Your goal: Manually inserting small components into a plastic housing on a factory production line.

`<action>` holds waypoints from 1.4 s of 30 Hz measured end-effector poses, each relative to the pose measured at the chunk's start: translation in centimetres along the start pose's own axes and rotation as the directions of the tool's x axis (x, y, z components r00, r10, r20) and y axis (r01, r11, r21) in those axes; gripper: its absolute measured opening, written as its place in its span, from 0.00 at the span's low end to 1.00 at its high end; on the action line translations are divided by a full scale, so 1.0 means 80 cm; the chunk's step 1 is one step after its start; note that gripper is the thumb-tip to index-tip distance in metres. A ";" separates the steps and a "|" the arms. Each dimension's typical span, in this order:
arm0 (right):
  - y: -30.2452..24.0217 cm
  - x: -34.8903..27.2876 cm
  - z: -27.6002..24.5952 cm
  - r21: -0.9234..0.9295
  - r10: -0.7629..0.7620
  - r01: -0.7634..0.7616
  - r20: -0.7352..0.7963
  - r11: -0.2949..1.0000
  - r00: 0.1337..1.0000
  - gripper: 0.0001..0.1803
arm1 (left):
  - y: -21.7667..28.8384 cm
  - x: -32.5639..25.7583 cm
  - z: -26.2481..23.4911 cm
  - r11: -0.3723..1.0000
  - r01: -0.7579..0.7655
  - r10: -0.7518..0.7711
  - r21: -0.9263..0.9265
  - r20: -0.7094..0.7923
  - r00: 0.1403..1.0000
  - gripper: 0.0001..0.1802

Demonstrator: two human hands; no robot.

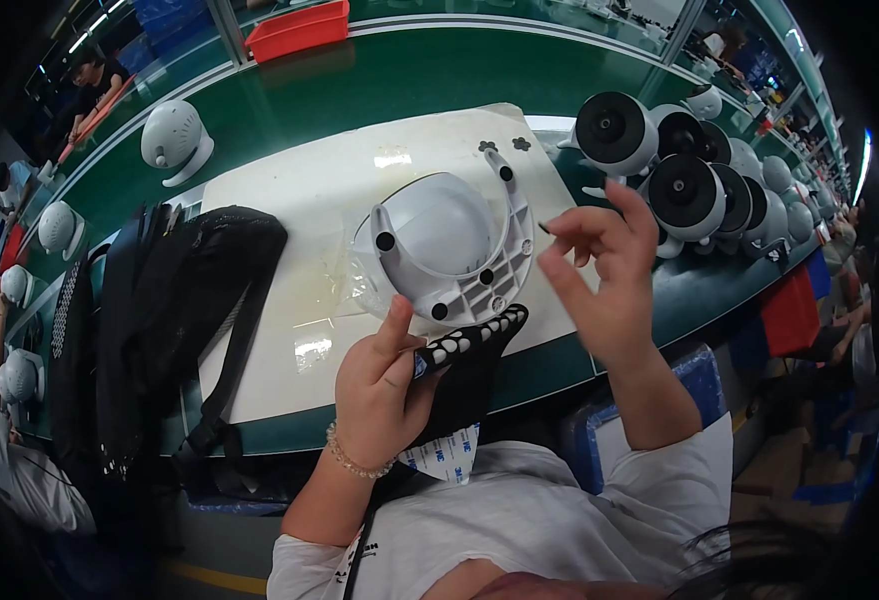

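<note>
A white round-bodied device (437, 215) lies on the pale work mat in front of me, partly on clear plastic wrap. Its curved, ribbed stand (514, 262) faces up, with several black round pads on it and pale round spots between them. My left hand (384, 375) grips a black sheet of pads (471, 335) with rows of pale round holes, below the device. The sheet's printed white backing (446, 456) hangs beneath. To the right of the stand, my right hand (604, 265) is raised with curled fingers. A small black pad (544, 229) sits at a fingertip, clear of the stand.
The mat (259, 370) covers part of a green table. Black bags (194, 260) lie at its left edge. Several similar devices (684, 195) crowd the right side; another device (174, 140) stands far left. A red bin (297, 30) is at the back. Other people work nearby.
</note>
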State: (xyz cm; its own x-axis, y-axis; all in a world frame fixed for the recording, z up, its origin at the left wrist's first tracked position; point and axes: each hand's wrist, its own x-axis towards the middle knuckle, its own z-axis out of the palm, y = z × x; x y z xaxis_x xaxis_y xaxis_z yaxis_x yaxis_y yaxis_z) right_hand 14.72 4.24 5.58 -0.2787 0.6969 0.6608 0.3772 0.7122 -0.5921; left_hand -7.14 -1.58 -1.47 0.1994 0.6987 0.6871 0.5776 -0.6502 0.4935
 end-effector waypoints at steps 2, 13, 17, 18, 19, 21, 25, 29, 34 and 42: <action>0.014 -0.003 0.004 0.087 0.145 -0.140 -0.054 0.986 0.988 0.35 | 0.002 0.001 0.001 1.000 -0.002 0.002 -0.004 -0.002 1.000 0.12; 0.008 -0.008 0.019 0.082 0.257 -0.252 -0.070 0.964 0.964 0.26 | 0.005 0.005 0.001 1.000 0.002 -0.002 0.016 -0.003 1.000 0.12; 0.011 -0.015 0.017 -0.358 -0.128 0.088 -0.091 0.930 0.988 0.21 | 0.007 0.003 0.002 0.998 0.055 -0.056 -0.027 -0.019 0.998 0.15; 0.006 -0.016 0.018 -0.413 -0.155 0.104 -0.092 0.905 0.984 0.20 | 0.007 0.003 0.003 0.999 0.043 -0.044 -0.025 -0.028 0.999 0.15; 0.000 -0.017 0.016 -0.414 -0.155 0.104 -0.092 0.905 0.984 0.20 | 0.008 0.003 0.003 0.999 0.043 -0.044 -0.026 -0.028 0.999 0.15; -0.011 -0.021 0.013 -0.582 -0.128 0.151 0.081 0.799 0.988 0.22 | 0.008 0.004 0.003 0.999 0.053 -0.053 -0.012 -0.021 0.998 0.15; -0.009 -0.023 0.011 -0.241 -0.032 0.020 -0.047 0.970 0.998 0.18 | 0.009 0.005 0.003 0.999 0.054 -0.054 0.000 -0.038 0.998 0.14; -0.008 -0.036 0.016 -0.075 0.111 -0.110 0.006 0.991 0.994 0.08 | 0.011 0.004 0.003 0.997 0.074 -0.074 -0.009 -0.030 0.997 0.14; -0.008 -0.033 0.032 -0.006 0.110 -0.110 0.079 0.994 0.991 0.07 | 0.008 0.003 0.004 0.998 0.070 -0.069 0.011 -0.026 0.997 0.14; -0.015 -0.042 0.043 -0.419 -0.112 0.053 -0.117 0.906 0.987 0.04 | 0.008 0.004 0.005 0.999 0.044 -0.044 -0.004 -0.042 0.998 0.13</action>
State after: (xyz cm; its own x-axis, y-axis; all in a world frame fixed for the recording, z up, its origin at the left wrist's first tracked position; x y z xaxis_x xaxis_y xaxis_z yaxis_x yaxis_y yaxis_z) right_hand 12.16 1.33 2.54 -0.2142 0.5980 0.7724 0.6972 0.6474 -0.3078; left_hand -6.36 -1.61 -1.14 0.1404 0.7134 0.6866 0.5829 -0.6201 0.5251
